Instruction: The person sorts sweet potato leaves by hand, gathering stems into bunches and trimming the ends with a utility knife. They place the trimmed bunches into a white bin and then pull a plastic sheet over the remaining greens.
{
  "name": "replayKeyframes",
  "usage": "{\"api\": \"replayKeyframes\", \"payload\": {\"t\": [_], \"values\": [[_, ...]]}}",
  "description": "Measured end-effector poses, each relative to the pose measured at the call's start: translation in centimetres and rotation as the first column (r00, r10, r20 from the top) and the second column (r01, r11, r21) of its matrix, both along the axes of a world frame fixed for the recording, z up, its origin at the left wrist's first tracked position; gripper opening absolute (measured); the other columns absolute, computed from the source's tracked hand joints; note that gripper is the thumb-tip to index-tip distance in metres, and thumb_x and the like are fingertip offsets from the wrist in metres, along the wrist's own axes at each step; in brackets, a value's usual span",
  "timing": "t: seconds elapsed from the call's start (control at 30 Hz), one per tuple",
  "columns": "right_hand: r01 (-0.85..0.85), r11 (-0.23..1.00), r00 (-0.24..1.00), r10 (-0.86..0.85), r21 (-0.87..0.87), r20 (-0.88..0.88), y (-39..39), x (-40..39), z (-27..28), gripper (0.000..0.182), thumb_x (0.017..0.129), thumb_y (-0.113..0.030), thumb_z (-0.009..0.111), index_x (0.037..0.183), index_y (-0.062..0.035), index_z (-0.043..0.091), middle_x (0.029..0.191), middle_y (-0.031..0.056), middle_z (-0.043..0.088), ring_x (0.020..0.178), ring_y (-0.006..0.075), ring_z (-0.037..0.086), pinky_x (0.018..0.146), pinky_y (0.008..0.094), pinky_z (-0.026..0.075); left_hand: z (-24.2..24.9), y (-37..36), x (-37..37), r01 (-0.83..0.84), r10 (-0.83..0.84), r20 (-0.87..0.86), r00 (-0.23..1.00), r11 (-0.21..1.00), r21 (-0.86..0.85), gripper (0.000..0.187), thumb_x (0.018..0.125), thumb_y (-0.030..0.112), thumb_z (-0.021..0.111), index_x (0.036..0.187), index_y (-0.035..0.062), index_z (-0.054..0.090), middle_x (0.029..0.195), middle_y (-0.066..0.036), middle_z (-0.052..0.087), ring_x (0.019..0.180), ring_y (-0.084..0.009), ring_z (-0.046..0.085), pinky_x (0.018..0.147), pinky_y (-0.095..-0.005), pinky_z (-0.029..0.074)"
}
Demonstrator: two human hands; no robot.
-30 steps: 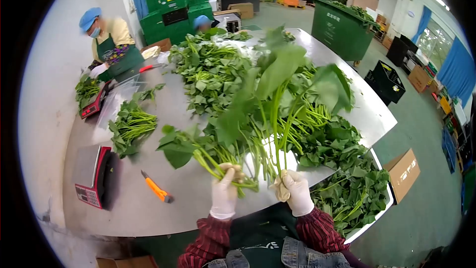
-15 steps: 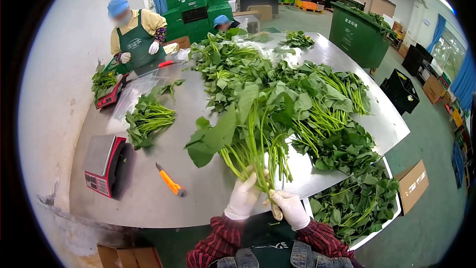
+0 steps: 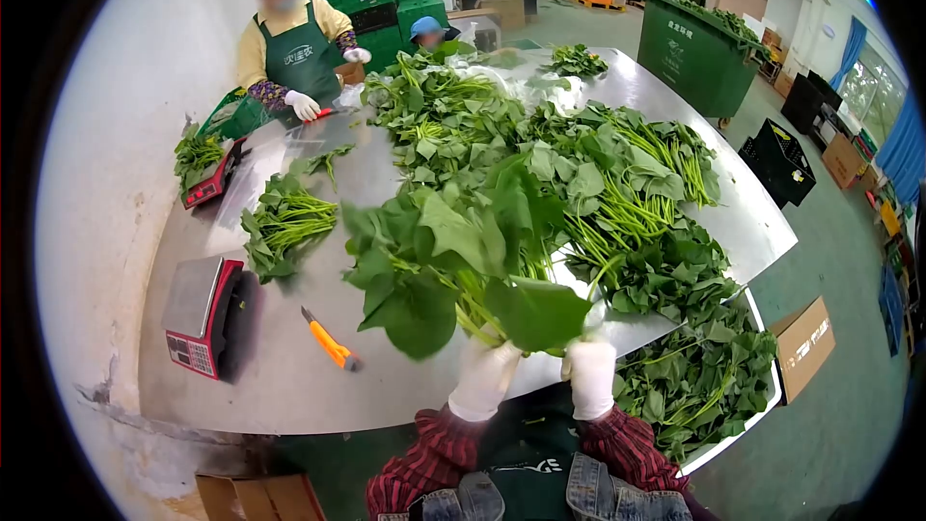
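Note:
My left hand (image 3: 485, 381), in a white glove, is closed round the stems of a bunch of leafy greens (image 3: 453, 241). The bunch is held up over the near table edge, its broad leaves fanning out above the hand. My right hand (image 3: 590, 376), also gloved, is closed just beside it, close to a large leaf (image 3: 540, 314). What its fingers hold is hidden. A large heap of greens (image 3: 617, 183) lies on the metal table beyond my hands. An orange utility knife (image 3: 331, 340) rests on the table to the left.
A red scale (image 3: 204, 314) stands at the left, near a smaller bunch (image 3: 285, 222). A white-rimmed crate (image 3: 775, 396) of greens is at the right, beside a cardboard box (image 3: 803, 347). A co-worker (image 3: 294, 48) touches a red-handled tool (image 3: 323, 114); another person (image 3: 427, 31) is behind the heap.
My hands have moved apart, the right one away from the stem ends. The bunch's leaves have swung lower and toward me. The co-worker has leaned over and reached to the red-handled tool.

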State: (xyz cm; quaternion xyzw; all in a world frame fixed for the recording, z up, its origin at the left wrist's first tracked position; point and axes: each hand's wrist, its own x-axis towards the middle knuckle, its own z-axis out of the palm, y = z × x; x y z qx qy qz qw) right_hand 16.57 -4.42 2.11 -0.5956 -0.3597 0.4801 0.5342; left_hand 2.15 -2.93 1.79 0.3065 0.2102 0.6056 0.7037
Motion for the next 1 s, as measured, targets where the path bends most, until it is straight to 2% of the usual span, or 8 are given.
{"api": "replayKeyframes", "payload": {"t": [0.13, 0.37, 0.53, 0.6, 0.77, 0.87, 0.93, 1.0], "values": [[0.153, 0.981, 0.988, -0.15, 0.119, -0.037, 1.5, 4.3, 1.1, 0.018, 0.089, -0.012, 0.053, 0.076, -0.0009, 0.059, 0.06, 0.0023, 0.056, 0.044, 0.0064, 0.046, 0.042, 0.0206, 0.033, 0.2, 0.5, -1.4, -0.015, 0.015, -0.008, 1.0, 1.0, 0.019, 0.035, 0.085, -0.003, 0.053, 0.12, -0.0011, 0.048, 0.099, -0.006, 0.057, 0.09, -0.0151, 0.054, 0.084, -0.0306, 0.044], [-0.39, 0.92, 0.843, 0.341, 0.036, 0.416, -0.7, -0.3, 2.9, 0.023, 0.084, -0.02, 0.064, 0.076, -0.0004, 0.056, 0.057, 0.0072, 0.054, 0.049, 0.0143, 0.054, 0.048, 0.0287, 0.043, -0.4, 0.1, 0.0, -0.111, 0.101, -0.165, 0.981, 0.993, -0.05, 0.027, 0.083, -0.001, 0.057, 0.109, -0.0005, 0.053, 0.096, -0.005, 0.06, 0.088, -0.0145, 0.057, 0.081, -0.0282, 0.044], [-0.543, 0.753, 0.629, 0.071, 0.372, 0.775, 0.1, -0.8, -2.2, 0.016, 0.083, -0.014, 0.06, 0.079, -0.0001, 0.053, 0.064, 0.0172, 0.055, 0.059, 0.0319, 0.057, 0.053, 0.0388, 0.045, 0.6, -1.0, -0.1, -0.075, 0.068, -0.212, 0.975, 0.997, -0.024, 0.024, 0.081, -0.001, 0.059, 0.105, 0.0002, 0.055, 0.095, -0.005, 0.06, 0.086, -0.0134, 0.058, 0.078, -0.0262, 0.045], [-0.444, 0.842, 0.559, -0.007, 0.307, 0.829, -0.4, -1.4, -0.3, 0.013, 0.08, -0.009, 0.06, 0.075, -0.0001, 0.051, 0.064, 0.0182, 0.053, 0.058, 0.0344, 0.055, 0.052, 0.0389, 0.045, -0.2, -0.7, -0.1, -0.037, 0.029, -0.243, 0.97, 0.999, -0.028, 0.03, 0.083, -0.002, 0.059, 0.112, 0.002, 0.052, 0.101, -0.005, 0.059, 0.091, -0.0151, 0.056, 0.084, -0.0273, 0.044], [-0.057, 0.93, 0.872, -0.131, 0.364, 0.472, -2.4, -0.3, -2.5, 0.013, 0.088, -0.011, 0.053, 0.078, -0.0032, 0.056, 0.057, 0.004, 0.053, 0.045, 0.0159, 0.051, 0.043, 0.0259, 0.041, 0.2, -1.1, 1.8, 0.081, -0.092, -0.19, 0.977, 0.995, -0.066, 0.014, 0.085, 0.002, 0.059, 0.098, 0.0005, 0.054, 0.088, -0.005, 0.058, 0.086, -0.0159, 0.055, 0.083, -0.0297, 0.043], [0.239, 0.951, 0.966, -0.212, 0.197, -0.148, -3.8, 3.0, 1.2, 0.024, 0.092, -0.014, 0.046, 0.074, -0.0031, 0.058, 0.054, -0.0006, 0.049, 0.038, 0.0064, 0.042, 0.041, 0.0206, 0.035, 0.0, -1.2, 3.1, 0.014, -0.014, -0.077, 0.997, 1.0, 0.001, 0.011, 0.087, 0.006, 0.058, 0.096, 0.0005, 0.054, 0.083, -0.007, 0.056, 0.077, -0.0187, 0.054, 0.077, -0.0346, 0.045], [0.323, 0.919, 0.946, -0.308, 0.227, -0.098, -3.9, 8.3, 2.0, 0.027, 0.093, -0.014, 0.046, 0.072, -0.0039, 0.059, 0.055, -0.0016, 0.049, 0.037, 0.0045, 0.039, 0.042, 0.0201, 0.035, 0.2, -0.3, 1.7, 0.011, -0.012, -0.026, 1.0, 1.0, -0.024, 0.01, 0.087, 0.007, 0.058, 0.094, 0.0011, 0.054, 0.082, -0.007, 0.056, 0.078, -0.0192, 0.055, 0.076, -0.0351, 0.045], [0.133, 0.99, 0.981, -0.137, 0.041, 0.14, -4.8, 16.4, 0.2, 0.027, 0.09, -0.022, 0.055, 0.078, 0.0025, 0.057, 0.049, 0.0044, 0.05, 0.038, 0.0146, 0.046, 0.043, 0.0286, 0.04, 0.6, -0.1, 0.2, 0.048, -0.047, -0.113, 0.993, 0.999, 0.004, 0.016, 0.088, 0.007, 0.057, 0.101, 0.0005, 0.053, 0.083, -0.007, 0.057, 0.075, -0.0187, 0.056, 0.074, -0.0352, 0.047]]}}
